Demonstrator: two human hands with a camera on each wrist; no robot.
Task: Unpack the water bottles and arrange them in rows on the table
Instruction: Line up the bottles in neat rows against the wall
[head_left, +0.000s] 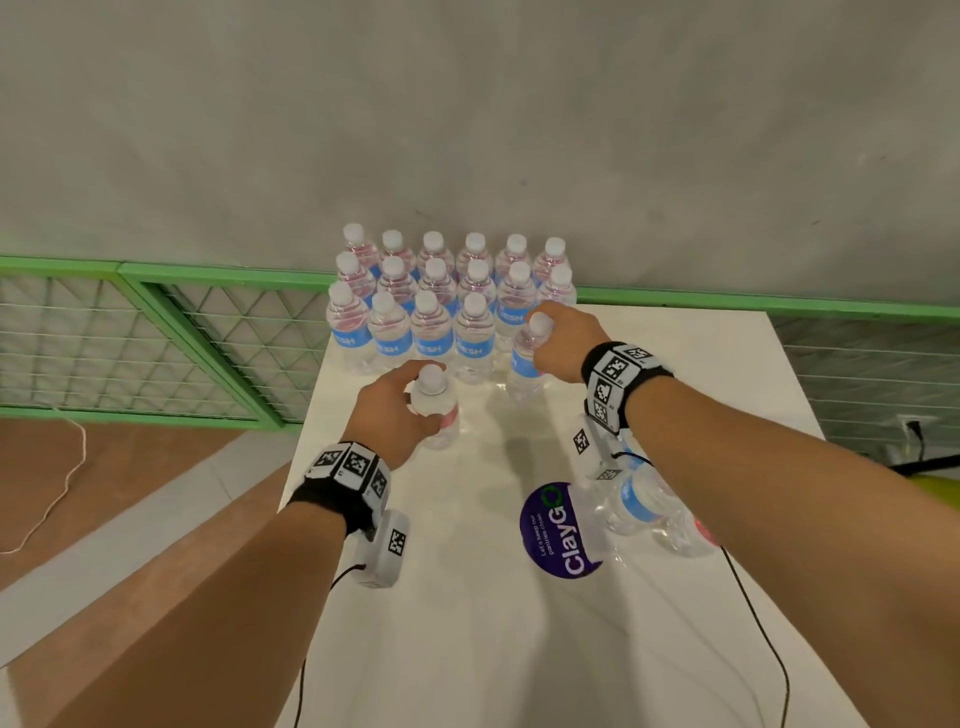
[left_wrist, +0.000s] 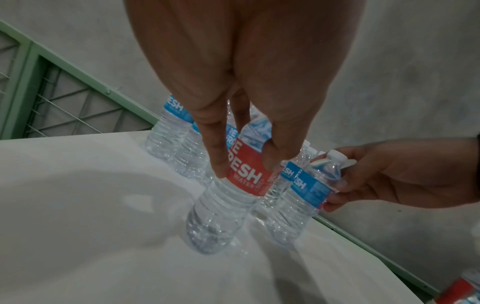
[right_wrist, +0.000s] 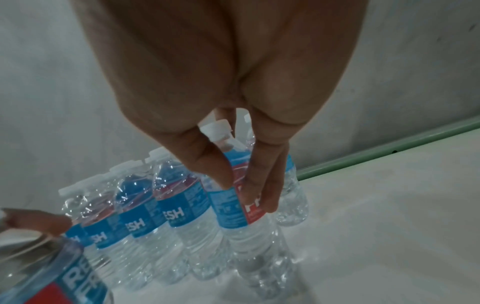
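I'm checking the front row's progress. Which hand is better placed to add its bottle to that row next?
Right. The right hand grips its bottle upright directly beside the front row's last bottle. The left hand holds its bottle nearer the person, apart from the row.

Both arms extended forward. Left hand (head_left: 400, 410) curled, fingers (left_wrist: 217, 152) pointing down, gripping. Right hand (head_left: 563, 343) further out, same downward curled grip.
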